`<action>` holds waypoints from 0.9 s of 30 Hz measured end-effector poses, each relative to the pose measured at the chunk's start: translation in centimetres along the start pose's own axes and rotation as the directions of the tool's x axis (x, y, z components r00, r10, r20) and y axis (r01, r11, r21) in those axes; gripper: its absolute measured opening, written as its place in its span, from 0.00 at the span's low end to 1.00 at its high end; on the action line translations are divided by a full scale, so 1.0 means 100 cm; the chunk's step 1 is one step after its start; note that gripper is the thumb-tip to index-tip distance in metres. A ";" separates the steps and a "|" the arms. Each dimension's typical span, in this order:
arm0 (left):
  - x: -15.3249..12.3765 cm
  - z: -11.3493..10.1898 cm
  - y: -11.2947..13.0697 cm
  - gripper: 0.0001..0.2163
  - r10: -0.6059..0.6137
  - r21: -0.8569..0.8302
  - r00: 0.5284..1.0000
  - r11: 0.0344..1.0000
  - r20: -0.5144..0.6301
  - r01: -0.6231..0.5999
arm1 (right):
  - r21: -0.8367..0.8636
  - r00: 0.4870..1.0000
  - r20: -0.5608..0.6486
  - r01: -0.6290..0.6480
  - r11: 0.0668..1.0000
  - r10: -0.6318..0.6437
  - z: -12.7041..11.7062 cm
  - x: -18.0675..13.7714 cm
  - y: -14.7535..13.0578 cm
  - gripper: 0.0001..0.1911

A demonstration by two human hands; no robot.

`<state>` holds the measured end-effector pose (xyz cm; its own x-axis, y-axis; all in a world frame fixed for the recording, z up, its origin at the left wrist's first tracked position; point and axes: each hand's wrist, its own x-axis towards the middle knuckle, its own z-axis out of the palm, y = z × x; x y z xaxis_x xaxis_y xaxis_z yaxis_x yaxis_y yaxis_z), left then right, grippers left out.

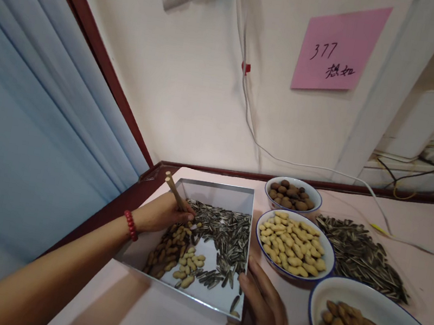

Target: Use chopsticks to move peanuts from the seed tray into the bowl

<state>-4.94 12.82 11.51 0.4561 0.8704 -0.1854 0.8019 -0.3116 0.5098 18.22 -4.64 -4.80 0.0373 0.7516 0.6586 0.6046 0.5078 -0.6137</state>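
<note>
Left grip [163, 214]: chopsticks [174, 191] in nut tray [215, 195]

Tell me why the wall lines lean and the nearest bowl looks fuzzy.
Head view: straight lines of wall and curtain lean, likely from a wide lens; the almond bowl at the lower right corner is soft and smeared; light is soft and warm, the right hand dim, the metal tray free of harsh glare.

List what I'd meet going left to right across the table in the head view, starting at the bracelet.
bracelet → left hand gripping chopsticks → tray → peanut bowl → seed pile. Left out for overlap: right hand, brown-nut bowl, almond bowl.
</note>
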 end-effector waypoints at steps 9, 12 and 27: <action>-0.016 -0.016 0.024 0.17 0.012 -0.022 0.997 1.000 -0.071 -0.013 | 0.048 1.000 -0.009 0.029 0.998 -0.029 0.001 0.003 -0.002 0.29; -0.020 -0.025 0.040 0.18 0.033 -0.082 0.992 0.996 -0.121 -0.043 | 0.018 1.000 -0.010 0.022 1.000 -0.022 -0.001 0.005 -0.003 0.29; 0.061 0.016 0.175 0.08 0.318 -0.339 0.941 0.878 -0.113 -0.337 | -0.057 0.999 0.009 0.054 0.997 -0.054 -0.009 0.013 -0.004 0.29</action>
<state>12.44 12.05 17.97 0.6402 0.7638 0.0827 0.4194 -0.4376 0.7954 18.70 -4.25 -3.30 -0.0023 0.7267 0.6870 0.6500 0.5231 -0.5512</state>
